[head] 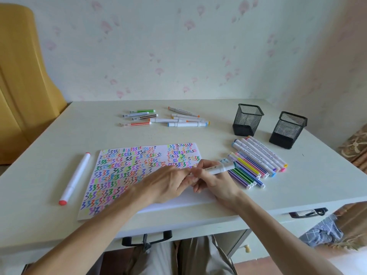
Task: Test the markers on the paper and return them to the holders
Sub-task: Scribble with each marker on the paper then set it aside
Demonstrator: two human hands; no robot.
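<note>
A white paper (119, 171) covered in coloured zigzag marks lies on the table. Over its right part, my right hand (216, 182) grips a thick white marker (218, 169) with a pale blue end. My left hand (168, 183) pinches the marker's near end, which my fingers hide. Two black mesh holders (247, 120) (288, 130) stand at the back right; no markers show in them. A row of markers (258, 161) lies just right of my hands. Another group of markers (168, 118) lies at the back. One red-capped white marker (75, 178) lies left of the paper.
The pale table (307, 175) meets a flowered wall at the back. A yellow chair (25, 86) stands at the left. Black drawer handles (147, 238) hang below the front edge, and a patterned cloth (321, 231) lies lower right.
</note>
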